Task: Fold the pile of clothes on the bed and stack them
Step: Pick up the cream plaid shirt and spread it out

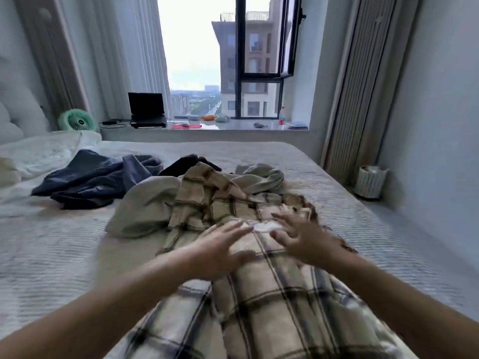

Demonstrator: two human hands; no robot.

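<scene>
A person's left hand [220,251] and right hand [302,240] reach over a beige plaid shirt [261,294] spread along the near edge of the bed [51,255], fingers splayed and straight, gripping nothing; motion blur hides whether they touch the cloth. A grey garment [145,206] lies crumpled just beyond the shirt, with dark blue clothing [90,177] toward the bed's left side and a black item [181,164] behind.
</scene>
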